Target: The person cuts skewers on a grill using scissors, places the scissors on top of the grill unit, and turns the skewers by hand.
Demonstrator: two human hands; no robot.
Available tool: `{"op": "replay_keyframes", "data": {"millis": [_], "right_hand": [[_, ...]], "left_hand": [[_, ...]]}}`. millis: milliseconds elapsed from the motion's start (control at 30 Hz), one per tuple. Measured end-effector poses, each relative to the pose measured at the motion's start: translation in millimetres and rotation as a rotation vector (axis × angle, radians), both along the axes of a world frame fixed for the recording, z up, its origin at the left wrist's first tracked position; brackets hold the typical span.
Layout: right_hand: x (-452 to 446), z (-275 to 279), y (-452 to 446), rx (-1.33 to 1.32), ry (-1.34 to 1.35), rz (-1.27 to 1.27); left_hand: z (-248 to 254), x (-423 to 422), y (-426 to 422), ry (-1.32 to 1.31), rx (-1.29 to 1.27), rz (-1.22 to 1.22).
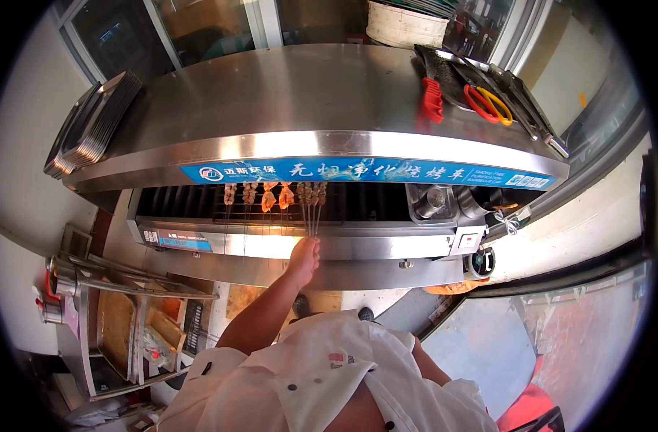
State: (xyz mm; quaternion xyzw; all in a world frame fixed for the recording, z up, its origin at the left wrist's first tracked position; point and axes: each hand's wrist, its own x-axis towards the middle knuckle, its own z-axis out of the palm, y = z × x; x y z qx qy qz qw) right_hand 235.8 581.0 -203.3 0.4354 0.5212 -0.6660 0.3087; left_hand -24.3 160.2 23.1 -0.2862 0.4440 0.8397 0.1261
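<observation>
My left hand (305,257) is closed around the lower ends of several metal skewers at the front edge of the grill (372,243). The meat on these skewers (312,194) lies over the grate, partly under the hood. To their left rest more skewers, two with orange pieces (269,197) and others with paler meat (249,193). My right hand is out of sight; only part of the right arm shows beside the white coat.
On the steel hood (271,93) lie stacked trays (102,126) at left, and a red-handled brush (433,99), scissors (487,104) and tongs (534,108) at right. Metal containers (431,203) stand at the grill's right end. A shelved cart (116,331) is lower left.
</observation>
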Motion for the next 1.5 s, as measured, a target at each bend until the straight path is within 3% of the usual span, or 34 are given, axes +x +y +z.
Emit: {"op": "replay_keyframes", "data": {"millis": [133,233,300,467,533,600,667,733,867,1000,1167,1500], "right_hand": [[-1.6,3.0,5.1,0.031,0.004,0.049],[-4.5,5.6,11.9,0.084,0.009,0.119],[-5.8,7.7,16.3,0.153,0.024,0.222],[-54.9,5.2,14.5,0.602,0.225,0.976],[-91.9,27.5,-16.3,0.478,0.336,0.721],[-134.8,124.1,-84.8,0.272,0.478,0.468],[-176.1,201.6,-142.9,0.191,0.524,0.522],[-206.4,197.9,-184.9,0.120,0.669,0.555],[-250.7,242.0,-262.9,-0.130,0.530,0.463],[-255.9,241.2,-302.0,-0.279,0.475,0.273],[-254.8,226.5,-301.4,-0.340,0.397,0.211],[-254.9,255.5,-303.3,-0.506,0.385,0.128]], "left_hand": [[8.0,1.4,-0.8,-0.026,-0.017,0.011],[28.1,7.0,-10.8,0.024,0.057,-0.150],[39.4,6.8,-5.9,-0.058,-0.113,-0.098],[19.6,10.8,-22.9,0.082,0.009,-0.147],[14.2,12.7,-28.4,0.129,0.047,-0.200],[14.8,11.6,-29.9,0.104,-0.074,-0.229],[18.3,12.3,-27.4,0.102,-0.074,-0.209],[18.4,11.3,-28.4,0.104,-0.079,-0.192],[11.8,14.3,-29.2,0.108,-0.233,-0.212],[10.2,13.4,-24.8,0.074,-0.404,-0.123],[13.7,16.4,-30.0,0.104,-0.358,-0.180],[22.3,19.6,-28.8,0.057,-0.179,-0.162]]}}
